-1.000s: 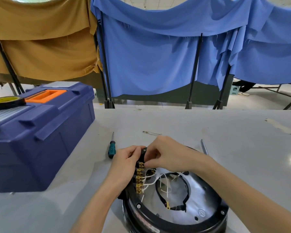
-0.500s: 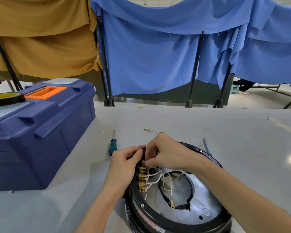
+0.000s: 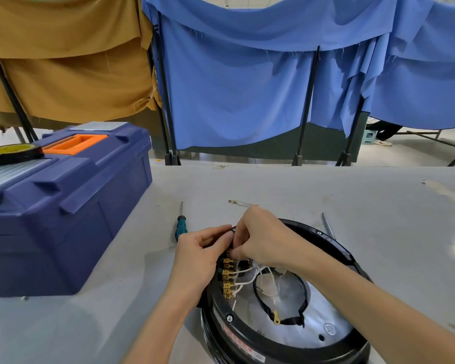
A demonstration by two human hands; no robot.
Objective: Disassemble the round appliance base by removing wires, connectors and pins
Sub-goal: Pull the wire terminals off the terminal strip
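Saw blue cloth [image 3: 247, 101] and tan cloth [image 3: 63, 74] hung on black stands behind a grey tabletop [image 3: 300, 185]. Found a dark blue toolbox [image 3: 63, 219] with an orange handle at the left, a roll of tape [image 3: 11, 153] on its lid. Found the round base [image 3: 286, 345] at the near edge of the tabletop, right of centre, open side up: black rim, silver plate [image 3: 247, 319] inside, a black cable [image 3: 289, 321] looped across it. Saw the left hand [image 3: 197, 258] on the base's left rim, fingers curled round it. Saw the right hand [image 3: 263, 237] reaching over, fingers pinched narrow on the top of a row of brass connectors [image 3: 227, 279]. Noted white wires [image 3: 243, 282] running inward from those connectors. Noted a teal-handled screwdriver [image 3: 180, 227] just left of the hands, a bare metal rod [image 3: 327, 225] beyond the far rim.
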